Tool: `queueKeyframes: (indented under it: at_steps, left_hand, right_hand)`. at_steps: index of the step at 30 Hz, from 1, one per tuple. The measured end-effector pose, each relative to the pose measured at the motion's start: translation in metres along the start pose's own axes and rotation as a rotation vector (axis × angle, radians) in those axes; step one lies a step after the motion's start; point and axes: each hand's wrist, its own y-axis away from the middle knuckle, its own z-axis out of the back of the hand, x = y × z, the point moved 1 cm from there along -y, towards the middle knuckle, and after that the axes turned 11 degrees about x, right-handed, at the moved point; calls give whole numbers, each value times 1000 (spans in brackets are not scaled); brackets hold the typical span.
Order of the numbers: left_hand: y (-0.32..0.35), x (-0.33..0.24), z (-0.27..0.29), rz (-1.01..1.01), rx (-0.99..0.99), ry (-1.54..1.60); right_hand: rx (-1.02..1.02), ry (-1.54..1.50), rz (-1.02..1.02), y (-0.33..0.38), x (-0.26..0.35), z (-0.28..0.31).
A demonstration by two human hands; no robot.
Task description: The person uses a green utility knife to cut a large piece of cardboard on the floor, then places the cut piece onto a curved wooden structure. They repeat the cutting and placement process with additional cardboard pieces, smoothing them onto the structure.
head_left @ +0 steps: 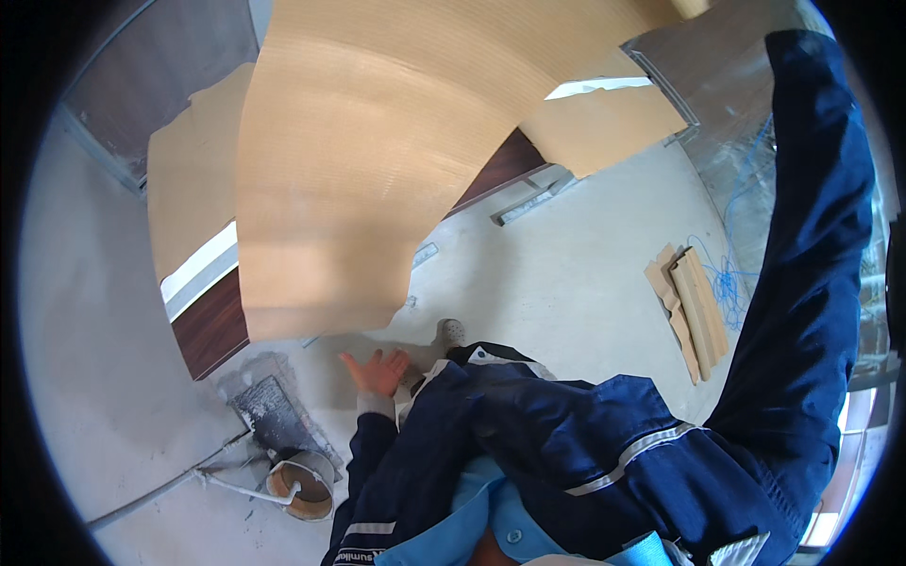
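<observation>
fingers [363, 362] of the left hand [379, 372] are spread wide, palm open, holding nothing, just below the lower edge of the large tan veneer sheet [349, 170]. sheet curves overhead, filling the upper middle of the view, above the concrete floor [566, 274]. right arm in a dark blue sleeve [802, 264] reaches up along the right side; the right hand is out of view past the top edge, so its grip cannot be told. dark brown panel [209, 325] with a white edge sits behind the sheet at left. round bucket [302, 484] stands on the floor below the left hand. stack of wood offcuts [694, 311] lies well apart at right, beside blue cable [727, 278].
</observation>
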Motion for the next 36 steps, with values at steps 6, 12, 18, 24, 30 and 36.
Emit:
queueKeyframes:
  at_steps: [6,12,18,24,30,36]
  left_hand:
    - [-110,1,-52,-266,62,422]
    - [-111,-42,-2,-958,-264,151]
    - [119,-79,12,-1216,-325,97]
    - [202,-102,-63,-1231,-469,-230]
    - [180,-159,-66,-1124,-606,-368]
    - [181,-186,-53,-1266,-722,-282]
  right_hand:
    - [-80,-52,-99,-7,7,13]
    - [-182,-247,-268,-29,-63,41]
    - [-197,-339,-472,26,-311,29]
    - [-183,0,-779,172,-524,-102]
    - [-61,204,-1014,218,-607,-155]
    - [-181,31,-896,213,-615,-147]
